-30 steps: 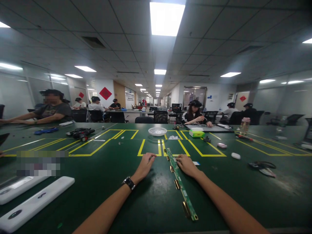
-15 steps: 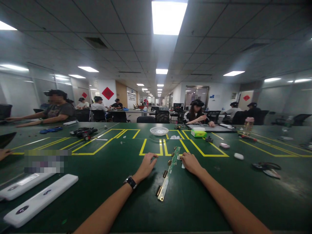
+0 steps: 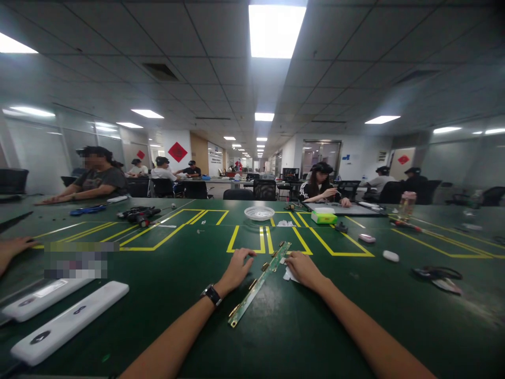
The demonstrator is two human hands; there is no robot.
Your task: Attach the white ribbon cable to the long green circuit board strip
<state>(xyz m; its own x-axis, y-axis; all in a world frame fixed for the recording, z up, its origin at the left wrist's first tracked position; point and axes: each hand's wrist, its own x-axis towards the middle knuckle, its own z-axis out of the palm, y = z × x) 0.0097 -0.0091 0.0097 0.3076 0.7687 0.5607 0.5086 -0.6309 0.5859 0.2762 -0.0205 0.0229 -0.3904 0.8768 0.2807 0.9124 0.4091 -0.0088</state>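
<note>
A long narrow green circuit board [image 3: 260, 281] with gold tabs lies slantwise on the green table [image 3: 307, 331], its near end towards the lower left. My left hand [image 3: 236, 268], with a watch on the wrist, rests knuckles-up just left of the board, fingers curled under. My right hand [image 3: 302, 268] lies at the board's far end, fingers bent down onto the table beside it. A small white scrap [image 3: 289, 275] shows under the right hand's fingers. Whether either hand grips anything is hidden.
Two long white bars [image 3: 67, 326] lie at the near left. A clear dish [image 3: 259, 212], a green-and-white box [image 3: 324, 216], small white and pink items and black cables [image 3: 436, 273] lie farther off. Another person's hand [image 3: 13, 247] reaches in at the left. Several people sit at the tables behind.
The board's near end has swung from the right to the left, pivoting about its far end by my right hand. Both hands stayed roughly in place; the view has drifted slightly.
</note>
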